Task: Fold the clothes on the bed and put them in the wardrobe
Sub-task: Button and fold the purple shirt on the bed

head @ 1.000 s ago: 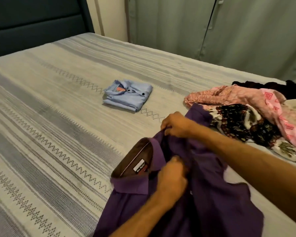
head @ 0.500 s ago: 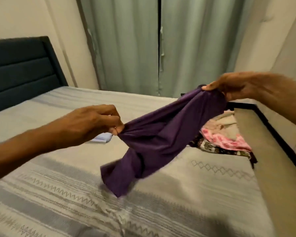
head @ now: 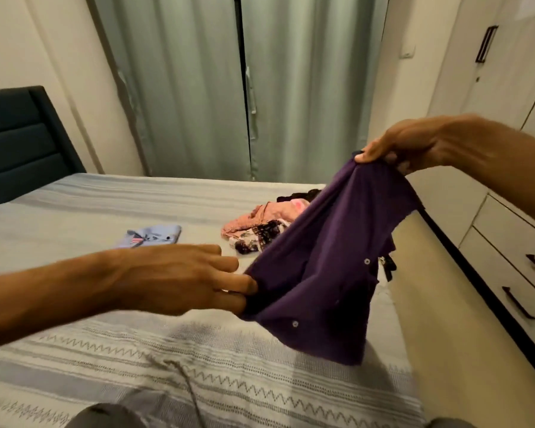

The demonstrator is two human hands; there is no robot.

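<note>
You hold the purple shirt (head: 328,273) up, right of the frame's centre.
Your left hand (head: 179,279) pinches its lower edge; your right hand (head: 405,146) grips its top. The folded blue shirt (head: 155,236) lies on the bed (head: 74,211).

Purple shirt (head: 328,267) aloft, unfolded

The purple shirt (head: 328,267) hung stretched between my left hand (head: 179,279) and my right hand (head: 402,146), blocking the way to the unfolded pile (head: 260,227) behind it. The folded blue shirt (head: 153,237) lay just beyond my left hand. Striped bed cover (head: 74,205) lay bare toward the headboard (head: 19,140), and below the shirt.
</note>
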